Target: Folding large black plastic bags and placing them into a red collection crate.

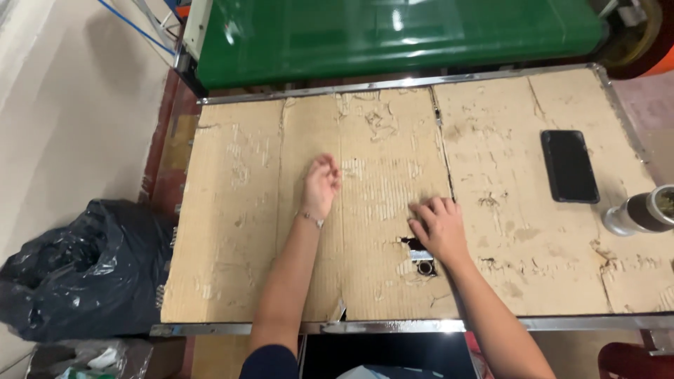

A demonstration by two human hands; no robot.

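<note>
We are resting our right hand (439, 228) flat on the worn cardboard sheet (232, 210), our left hand (320, 186) hovering loosely curled, both gripping nothing.

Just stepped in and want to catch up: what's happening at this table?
A person leans over a metal-edged table covered with worn brown cardboard sheets. The right hand lies flat on the cardboard beside a torn hole with a small dark ring-shaped part. The left hand hangs loosely curled over the cardboard, holding nothing. A black smartphone and a shiny metal cylinder sit to the right, and a black plastic bag lies on the floor to the left.
</note>
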